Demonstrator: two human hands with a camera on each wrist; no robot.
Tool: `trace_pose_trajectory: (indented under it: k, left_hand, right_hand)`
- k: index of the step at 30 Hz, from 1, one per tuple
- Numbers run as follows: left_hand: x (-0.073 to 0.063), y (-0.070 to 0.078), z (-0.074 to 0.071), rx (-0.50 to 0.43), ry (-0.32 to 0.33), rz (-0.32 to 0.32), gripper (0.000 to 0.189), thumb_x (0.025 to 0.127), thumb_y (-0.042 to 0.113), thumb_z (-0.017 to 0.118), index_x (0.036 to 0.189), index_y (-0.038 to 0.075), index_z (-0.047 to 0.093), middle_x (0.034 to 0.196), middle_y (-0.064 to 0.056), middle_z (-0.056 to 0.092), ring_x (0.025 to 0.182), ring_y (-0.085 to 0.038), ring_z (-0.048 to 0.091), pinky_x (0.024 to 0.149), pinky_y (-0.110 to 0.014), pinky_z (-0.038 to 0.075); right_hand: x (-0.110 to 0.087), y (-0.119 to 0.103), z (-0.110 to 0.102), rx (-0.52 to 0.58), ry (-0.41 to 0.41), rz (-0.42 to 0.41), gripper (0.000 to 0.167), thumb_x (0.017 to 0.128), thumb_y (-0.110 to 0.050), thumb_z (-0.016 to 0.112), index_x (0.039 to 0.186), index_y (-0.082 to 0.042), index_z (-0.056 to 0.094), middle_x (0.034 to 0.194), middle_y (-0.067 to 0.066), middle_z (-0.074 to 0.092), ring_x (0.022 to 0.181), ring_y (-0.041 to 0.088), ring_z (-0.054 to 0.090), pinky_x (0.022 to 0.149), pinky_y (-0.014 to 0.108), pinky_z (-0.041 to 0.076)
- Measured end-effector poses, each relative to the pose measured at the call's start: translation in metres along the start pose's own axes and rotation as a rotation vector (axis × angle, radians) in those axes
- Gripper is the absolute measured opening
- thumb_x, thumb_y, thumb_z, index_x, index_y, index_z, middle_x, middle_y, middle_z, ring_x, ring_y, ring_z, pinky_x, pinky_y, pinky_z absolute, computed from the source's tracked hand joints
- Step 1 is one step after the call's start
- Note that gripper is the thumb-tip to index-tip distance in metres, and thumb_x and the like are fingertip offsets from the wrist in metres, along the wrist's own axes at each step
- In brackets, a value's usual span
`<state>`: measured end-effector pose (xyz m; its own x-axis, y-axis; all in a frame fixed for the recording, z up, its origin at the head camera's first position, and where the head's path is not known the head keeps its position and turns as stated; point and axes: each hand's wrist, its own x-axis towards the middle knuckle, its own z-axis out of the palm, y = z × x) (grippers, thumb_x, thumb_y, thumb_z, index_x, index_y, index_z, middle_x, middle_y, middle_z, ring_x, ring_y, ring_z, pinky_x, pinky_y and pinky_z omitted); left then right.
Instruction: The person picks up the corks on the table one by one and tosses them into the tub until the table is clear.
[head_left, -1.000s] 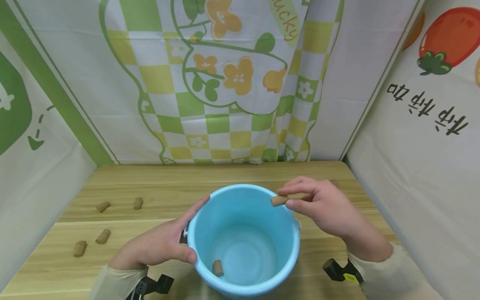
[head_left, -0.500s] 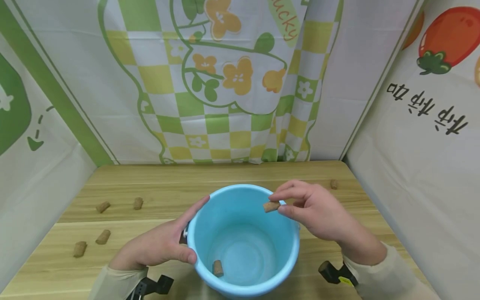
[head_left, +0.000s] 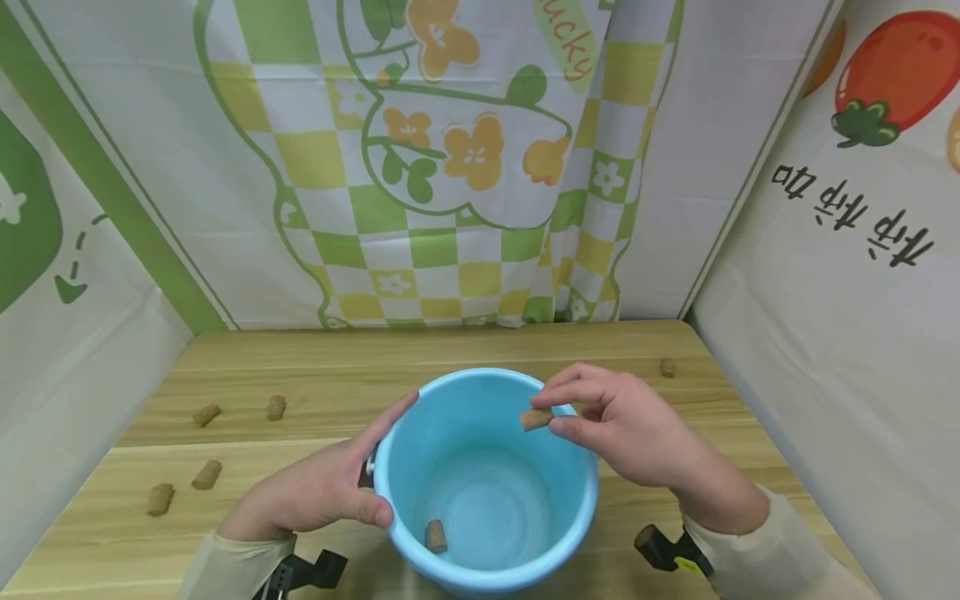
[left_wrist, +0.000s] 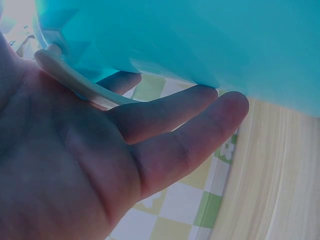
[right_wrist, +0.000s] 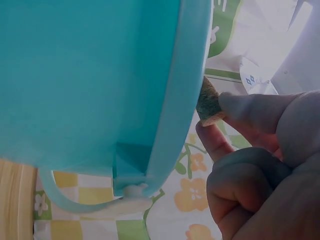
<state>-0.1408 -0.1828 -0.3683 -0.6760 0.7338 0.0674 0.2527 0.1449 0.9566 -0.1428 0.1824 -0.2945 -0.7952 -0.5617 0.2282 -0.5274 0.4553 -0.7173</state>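
A light blue bucket (head_left: pixel 487 375) stands on the wooden table, its opening facing up. My left hand (head_left: pixel 322 487) rests against the bucket's left side, thumb and index finger by the rim. In the left wrist view its other fingers (left_wrist: pixel 185 147) lie nearly straight along the outer wall, close to the handle (left_wrist: pixel 75 80). My right hand (head_left: pixel 618 425) pinches a cork (head_left: pixel 536 418) between thumb and fingertips over the bucket's right rim. Another cork (head_left: pixel 436 536) lies inside on the bucket floor, at the near left.
Several corks lie on the left of the table (head_left: pixel 337 354), among them a far cork (head_left: pixel 277 407) and a near cork (head_left: pixel 160 499). One cork (head_left: pixel 667 367) lies at the back right. A patterned curtain (head_left: pixel 450 250) hangs behind the table.
My right hand has moved left and slightly toward me, bringing the pinched cork over the bucket's opening. The back-right cork has come into clear view. My left hand has not moved.
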Motion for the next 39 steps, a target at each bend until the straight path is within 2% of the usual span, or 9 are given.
trace_pose_trajectory:
  k: [5,7,13,22,27,30,34,36,39]
  left_hand:
    - [0.000,-0.001,0.000,-0.012,0.001,-0.030,0.112,0.086,0.033,0.081,0.161,0.031,-0.001,0.150,-0.024,0.034,0.122,-0.041,0.050,0.093,-0.038,0.048]
    - [0.000,0.000,0.001,-0.008,0.005,-0.042,0.112,0.085,0.034,0.082,0.161,0.033,-0.001,0.150,-0.023,0.035,0.123,-0.040,0.050,0.094,-0.037,0.047]
    - [0.000,0.000,0.001,0.005,0.007,0.001,0.110,0.086,0.035,0.081,0.161,0.033,0.001,0.151,-0.023,0.033,0.123,-0.041,0.048,0.094,-0.036,0.047]
    - [-0.001,0.001,0.000,0.022,0.014,0.012,0.110,0.086,0.035,0.081,0.161,0.032,0.002,0.149,-0.023,0.035,0.121,-0.040,0.050,0.094,-0.035,0.047]
    - [-0.001,0.001,0.000,0.052,0.019,0.015,0.110,0.086,0.036,0.081,0.161,0.030,0.001,0.149,-0.023,0.036,0.121,-0.038,0.051,0.094,-0.034,0.046]
    - [-0.001,0.001,0.000,0.052,0.020,0.013,0.110,0.085,0.036,0.081,0.161,0.032,0.001,0.150,-0.023,0.035,0.122,-0.038,0.050,0.094,-0.034,0.046]
    - [0.000,0.001,0.000,0.046,0.017,0.011,0.109,0.085,0.036,0.081,0.161,0.033,0.002,0.150,-0.022,0.034,0.122,-0.038,0.049,0.094,-0.034,0.046]
    - [0.000,0.001,0.000,0.045,0.017,0.016,0.110,0.085,0.034,0.082,0.161,0.033,0.002,0.151,-0.022,0.033,0.123,-0.039,0.049,0.094,-0.034,0.046]
    - [0.000,0.000,0.000,0.044,0.014,0.024,0.110,0.085,0.033,0.082,0.161,0.033,0.002,0.152,-0.022,0.031,0.123,-0.040,0.047,0.095,-0.034,0.045]
  right_hand:
    - [-0.001,0.000,0.000,0.005,-0.038,-0.014,0.035,0.091,-0.017,0.076,0.126,-0.016,0.071,0.127,-0.003,0.060,0.051,0.006,0.043,0.057,0.028,0.050]
    - [-0.001,0.000,0.000,0.012,-0.048,-0.007,0.037,0.091,-0.019,0.077,0.127,-0.017,0.070,0.128,-0.003,0.060,0.050,0.006,0.044,0.057,0.029,0.051]
    - [-0.001,0.001,-0.002,0.012,-0.046,0.027,0.038,0.090,-0.020,0.078,0.127,-0.018,0.070,0.129,-0.001,0.061,0.052,0.010,0.053,0.055,0.030,0.052]
    - [-0.001,0.003,-0.006,-0.014,-0.033,0.069,0.040,0.088,-0.021,0.079,0.127,-0.019,0.070,0.127,-0.001,0.062,0.048,0.011,0.051,0.050,0.030,0.049]
    - [-0.004,0.010,-0.015,0.111,-0.004,0.104,0.043,0.088,-0.017,0.079,0.129,-0.013,0.068,0.130,0.005,0.063,0.053,0.017,0.062,0.050,0.030,0.049]
    - [-0.009,0.020,-0.026,0.234,0.025,0.143,0.043,0.090,-0.013,0.077,0.131,-0.011,0.067,0.130,0.007,0.063,0.048,0.014,0.056,0.046,0.028,0.046]
    - [-0.015,0.034,-0.042,0.316,0.077,0.169,0.042,0.092,-0.011,0.074,0.133,-0.009,0.066,0.128,0.003,0.065,0.041,0.008,0.034,0.038,0.024,0.034]
    - [-0.018,0.040,-0.050,0.352,0.093,0.150,0.041,0.094,-0.008,0.071,0.134,-0.007,0.064,0.130,0.002,0.064,0.042,0.007,0.034,0.039,0.023,0.035]
    - [-0.022,0.049,-0.061,0.422,0.105,0.111,0.040,0.096,-0.001,0.065,0.136,-0.004,0.062,0.129,0.003,0.065,0.042,0.011,0.025,0.038,0.024,0.029]
